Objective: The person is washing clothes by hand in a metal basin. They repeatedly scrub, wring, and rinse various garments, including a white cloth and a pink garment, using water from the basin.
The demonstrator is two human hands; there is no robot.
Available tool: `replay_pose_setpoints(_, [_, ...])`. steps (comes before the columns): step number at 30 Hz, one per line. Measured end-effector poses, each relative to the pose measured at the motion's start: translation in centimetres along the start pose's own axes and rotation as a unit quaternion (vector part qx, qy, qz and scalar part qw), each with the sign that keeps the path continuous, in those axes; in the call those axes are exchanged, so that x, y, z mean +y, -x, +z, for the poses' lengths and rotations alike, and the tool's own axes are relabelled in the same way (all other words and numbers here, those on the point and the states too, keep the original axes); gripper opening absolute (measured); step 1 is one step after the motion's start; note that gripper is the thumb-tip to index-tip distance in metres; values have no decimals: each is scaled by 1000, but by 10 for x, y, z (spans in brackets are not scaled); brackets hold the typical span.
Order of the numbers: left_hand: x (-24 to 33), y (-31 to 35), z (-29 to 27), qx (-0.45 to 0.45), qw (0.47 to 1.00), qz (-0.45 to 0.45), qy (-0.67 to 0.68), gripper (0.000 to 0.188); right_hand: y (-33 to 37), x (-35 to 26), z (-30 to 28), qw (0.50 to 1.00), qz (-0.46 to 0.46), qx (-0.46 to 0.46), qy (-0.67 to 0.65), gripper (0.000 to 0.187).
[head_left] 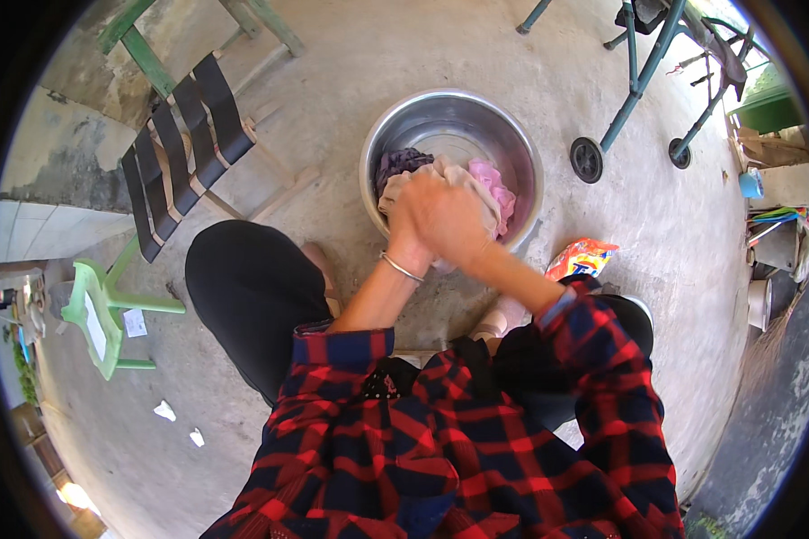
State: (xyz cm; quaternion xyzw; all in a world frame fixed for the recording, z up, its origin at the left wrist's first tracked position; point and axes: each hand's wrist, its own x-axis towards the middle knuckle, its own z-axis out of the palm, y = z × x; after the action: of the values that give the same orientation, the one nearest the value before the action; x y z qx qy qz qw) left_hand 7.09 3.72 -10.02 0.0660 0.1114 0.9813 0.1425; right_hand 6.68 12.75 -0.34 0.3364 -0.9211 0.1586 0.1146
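Observation:
Both of my hands are together over a round metal basin (373,135) on the floor. My left hand (408,214), with a bangle at its wrist, is closed on a beige cloth (458,172). Pressed against it, my right hand (454,220) is closed on the same cloth, its fingers partly hidden. Beside the beige cloth in the basin, a pink cloth (494,187) lies bunched on the right and a dark purple cloth (403,163) on the left.
An orange detergent packet (581,258) lies right of the basin. A wooden chair with black straps (189,148) and a green plastic stool (94,310) stand at left. A wheeled metal frame (634,94) is at far right. My knees flank the basin's near side.

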Motion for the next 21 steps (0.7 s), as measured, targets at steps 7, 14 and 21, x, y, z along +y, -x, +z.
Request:
replay_pose_setpoints(7, [14,-110,35,348,934,-55,-64,37,-51,138,51,922,287,115,-233,25])
replay_pose_setpoints(14, [9,-165,-85,271,921,-63,-272,35,-52,230,149,852,409,45,-324,31])
replay_pose_setpoints(21, [-37,-190,-205,359,571,24,-738,33,-48,236,227,858,496,-85,-102,31])
